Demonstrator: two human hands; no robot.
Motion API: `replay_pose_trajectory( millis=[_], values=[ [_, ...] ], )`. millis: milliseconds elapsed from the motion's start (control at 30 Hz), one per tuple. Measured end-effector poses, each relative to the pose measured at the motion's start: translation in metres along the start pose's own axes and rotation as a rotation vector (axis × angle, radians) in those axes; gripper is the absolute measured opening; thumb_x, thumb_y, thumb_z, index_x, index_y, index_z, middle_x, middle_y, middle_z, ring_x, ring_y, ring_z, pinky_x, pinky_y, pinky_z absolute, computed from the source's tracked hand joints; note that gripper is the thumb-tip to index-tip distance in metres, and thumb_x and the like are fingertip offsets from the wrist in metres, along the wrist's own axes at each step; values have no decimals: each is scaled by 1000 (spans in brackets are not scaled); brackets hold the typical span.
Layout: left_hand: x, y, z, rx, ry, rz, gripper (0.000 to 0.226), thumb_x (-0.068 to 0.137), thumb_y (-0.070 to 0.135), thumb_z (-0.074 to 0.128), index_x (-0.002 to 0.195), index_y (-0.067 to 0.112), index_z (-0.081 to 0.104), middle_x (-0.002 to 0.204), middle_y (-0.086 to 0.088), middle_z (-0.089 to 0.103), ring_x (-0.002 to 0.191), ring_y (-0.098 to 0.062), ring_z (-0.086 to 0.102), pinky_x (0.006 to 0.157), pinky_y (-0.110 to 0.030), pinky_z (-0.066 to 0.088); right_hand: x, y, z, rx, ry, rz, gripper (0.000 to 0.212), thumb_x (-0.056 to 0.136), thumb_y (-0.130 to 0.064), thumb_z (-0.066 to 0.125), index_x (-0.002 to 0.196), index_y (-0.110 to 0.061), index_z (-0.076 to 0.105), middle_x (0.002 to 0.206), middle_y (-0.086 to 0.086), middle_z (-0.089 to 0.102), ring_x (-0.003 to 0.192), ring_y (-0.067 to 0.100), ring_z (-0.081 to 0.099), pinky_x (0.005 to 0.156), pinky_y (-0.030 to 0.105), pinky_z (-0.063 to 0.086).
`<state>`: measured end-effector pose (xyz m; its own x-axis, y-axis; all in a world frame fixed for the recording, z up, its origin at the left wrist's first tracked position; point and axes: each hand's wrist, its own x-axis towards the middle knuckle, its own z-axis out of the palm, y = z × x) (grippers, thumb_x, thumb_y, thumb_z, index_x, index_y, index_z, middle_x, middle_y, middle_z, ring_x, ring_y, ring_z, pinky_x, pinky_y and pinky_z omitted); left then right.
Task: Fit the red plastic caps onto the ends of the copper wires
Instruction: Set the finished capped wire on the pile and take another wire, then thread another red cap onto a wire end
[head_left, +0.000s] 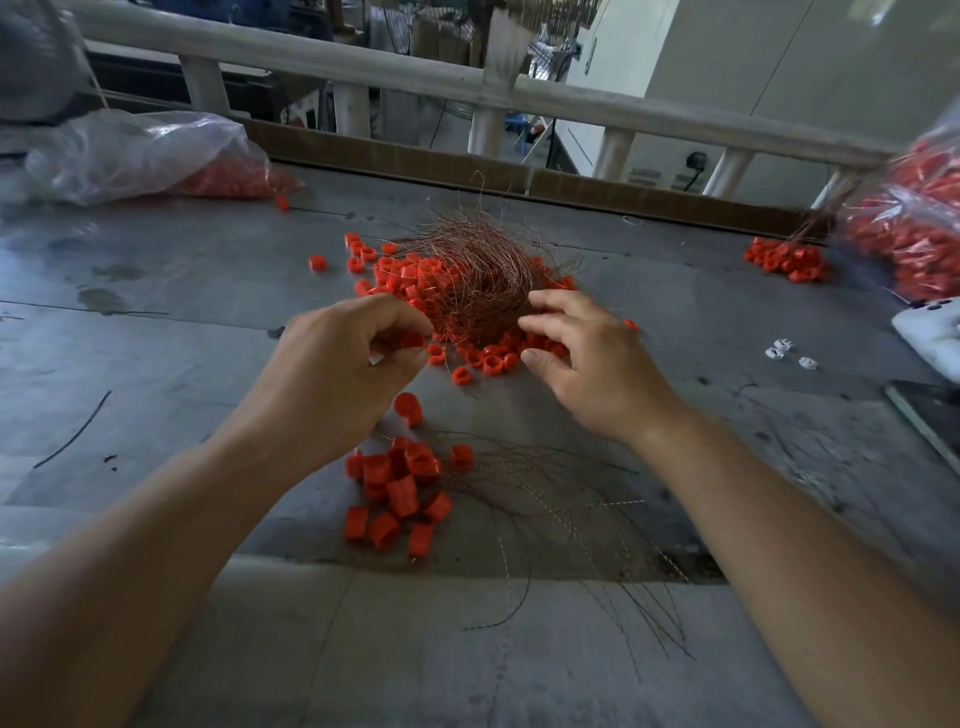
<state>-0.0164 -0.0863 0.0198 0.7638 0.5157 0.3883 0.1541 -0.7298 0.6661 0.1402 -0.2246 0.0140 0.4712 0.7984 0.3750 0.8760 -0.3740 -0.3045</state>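
the left hand (353, 358) pinches one red cap (413, 340) at seven o'clock of the copper wire tangle (467, 270); the right hand (587, 358) hovers at five o'clock, fingers spread, gripping nothing visible. caps look light, rigid, slick; wires look thin and springy, best pinched near the tip

A worn grey worktable (156, 332) below a white railing (363, 62).
A strip of brown cardboard (395, 156) stands along the table's far edge, just beneath the railing. A crumpled clear plastic bag (130, 150) lies at the far left, and a second clear bag (930, 171) bulges at the far right. Nearer on the right lies a white phone (930, 332), with a few small white pieces (782, 349) just left of it and a dark flat slab (930, 415) nearer still, cut off by the frame.
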Motion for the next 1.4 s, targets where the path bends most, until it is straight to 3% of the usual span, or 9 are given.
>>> replay_pose_trajectory(
  millis=[167,300,400,533,667,800,1033,1167,1400],
  values=[
    [0,1,1,-11,-1,11,14,83,14,63,94,21,68,77,25,55,69,24,50,59,6,34,1,6,3,-34,-52,26,48,91,-22,54,134,-8,42,145,1,36,134,12,28,102,14,14],
    [0,1,2,-8,-3,16,14,83,13,63,94,21,68,78,25,55,69,24,49,59,6,34,2,7,2,-40,-32,14,44,89,-22,56,130,-9,49,151,-1,23,137,14,20,104,18,12],
    [-1,1,2,-5,-6,21,15,83,13,64,95,20,68,78,25,54,68,24,50,59,6,34,1,7,7,-48,-129,22,54,90,-24,55,138,-8,36,153,-3,15,139,11,14,108,21,11],
    [-1,0,3,-11,-3,19,15,82,13,64,96,20,68,78,25,55,69,23,51,59,5,35,1,8,8,-17,-81,46,55,91,-24,53,140,-8,32,151,-2,24,137,10,21,105,15,11],
    [-1,-1,2,-19,-4,18,16,82,13,64,95,20,68,78,25,55,69,23,51,59,5,35,1,3,3,6,133,14,36,88,-11,58,122,-1,56,133,9,51,124,16,44,96,5,16],
    [-2,-1,2,-20,-8,34,15,82,12,65,94,20,68,77,25,55,69,23,51,59,5,35,1,-2,-2,50,249,5,19,80,0,64,98,3,69,106,15,67,102,24,61,92,15,34],
    [-1,-2,2,-20,-15,50,17,82,12,65,97,19,68,78,26,54,69,24,50,59,6,35,-4,-7,-6,133,368,-6,8,78,-2,66,86,-5,66,81,2,68,75,17,64,71,33,52],
    [-1,-2,3,-52,-9,44,19,81,12,66,95,24,67,77,25,56,69,24,51,59,6,35,-4,-11,-9,232,433,-2,18,79,-3,67,97,-4,64,80,-10,62,74,7,62,69,17,49],
    [-1,0,-5,-329,-55,26,40,75,1,69,70,41,67,73,0,69,69,-14,67,63,-18,54,-10,-23,-23,325,487,-226,21,82,-2,62,102,-6,66,81,3,56,72,8,53,71,11,43]
  ],
)
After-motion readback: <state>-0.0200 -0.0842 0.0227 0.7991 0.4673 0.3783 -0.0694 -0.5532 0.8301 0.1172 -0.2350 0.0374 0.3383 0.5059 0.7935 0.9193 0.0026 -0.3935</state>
